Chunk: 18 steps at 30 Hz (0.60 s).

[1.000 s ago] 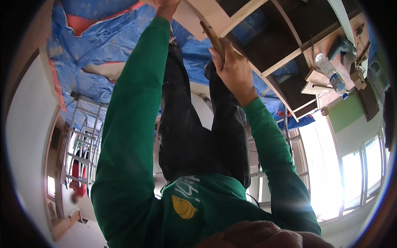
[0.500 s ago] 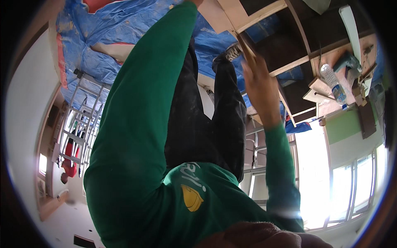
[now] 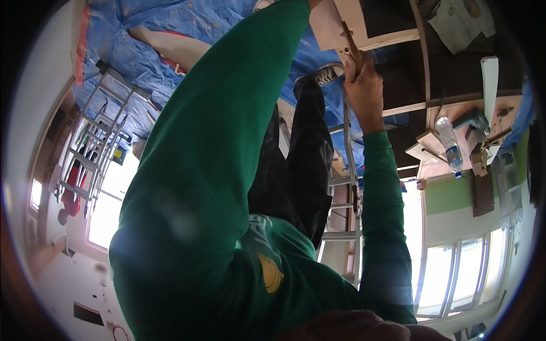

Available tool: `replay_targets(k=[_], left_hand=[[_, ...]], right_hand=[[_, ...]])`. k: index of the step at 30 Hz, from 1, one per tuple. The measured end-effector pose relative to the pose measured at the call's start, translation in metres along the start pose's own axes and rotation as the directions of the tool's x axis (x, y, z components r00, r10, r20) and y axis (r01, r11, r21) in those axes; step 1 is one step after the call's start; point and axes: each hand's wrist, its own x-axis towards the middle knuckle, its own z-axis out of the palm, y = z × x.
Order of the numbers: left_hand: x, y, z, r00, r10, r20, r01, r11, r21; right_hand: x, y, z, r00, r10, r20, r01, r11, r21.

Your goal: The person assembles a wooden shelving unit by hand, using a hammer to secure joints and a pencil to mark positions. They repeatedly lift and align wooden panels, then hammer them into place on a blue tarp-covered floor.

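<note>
In my right hand [image 3: 365, 91], closed fingers grip a slim brown wooden tool [image 3: 354, 48]. It slants up over the edge of a wooden frame; its exact kind does not show. Beside its tip lies a pale plywood panel [image 3: 327, 25] on the frame. My left arm reaches to the top edge of the picture. Only a sliver of my left hand [image 3: 314, 3] shows there, near the panel, and its fingers are out of sight. The wooden frame [image 3: 392, 40] has pale battens with dark panels between them.
A plastic water bottle [image 3: 449, 142], a dark green power tool [image 3: 473, 121] and wood offcuts [image 3: 429, 146] lie on a board at right. A white strip [image 3: 489, 85] stands nearby. Blue sheeting [image 3: 187, 20] covers the floor. Metal ladders [image 3: 94, 136] stand at left and beside my legs.
My right hand was blurred by motion and is now sharper, slightly higher in the picture, still holding the brown tool. My left arm has shifted right. The whole view has turned somewhat.
</note>
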Motion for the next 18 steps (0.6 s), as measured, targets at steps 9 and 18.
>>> replay_targets(k=[9,18], left_hand=[[-0.008,-0.011,0.011,1.000,0.002,0.014,-0.003,0.997,0.073],[0.001,0.003,-0.003,0.999,0.046,0.006,-0.046,0.999,0.022]], right_hand=[[-0.203,-0.020,-0.141,0.922,0.259,0.286,-0.203,0.956,-0.212],[0.009,-0.005,-0.004,0.990,0.113,0.081,-0.110,0.993,-0.035]])
